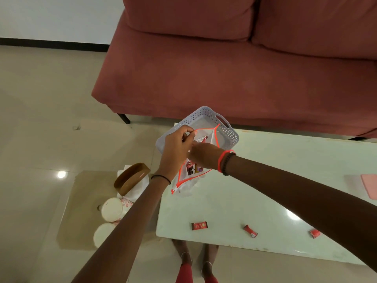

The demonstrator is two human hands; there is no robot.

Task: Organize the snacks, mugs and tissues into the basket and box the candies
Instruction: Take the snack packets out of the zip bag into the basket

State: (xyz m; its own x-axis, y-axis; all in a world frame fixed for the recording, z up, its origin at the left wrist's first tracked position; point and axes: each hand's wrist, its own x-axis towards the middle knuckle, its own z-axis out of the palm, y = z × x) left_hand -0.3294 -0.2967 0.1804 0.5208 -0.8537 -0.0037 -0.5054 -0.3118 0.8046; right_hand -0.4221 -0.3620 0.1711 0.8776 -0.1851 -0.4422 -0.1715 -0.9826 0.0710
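Both hands hold a clear bag [190, 176] with an orange zip edge over the basket [228, 133] at the tabletop [234, 205] corner; left hand [176, 149] pinches its rim; right hand [204, 158] grips its middle; three red candies [199, 225] lie on the tabletop, wrapper print unreadable.

Three red-wrapped candies lie loose on the counter [224, 201]: one [199, 225] at left, one [250, 231] in the middle, one [315, 233] at right. One lavender basket [228, 133] sits at the far left corner, with one clear red-edged bag [188, 180] over it. Two white mugs [113, 209] [103, 234] lie on the low surface to the left, beside one brown tissue holder [130, 178]. Two hands [176, 147] [204, 157] are in view. One pink item [369, 185] lies at the right edge.
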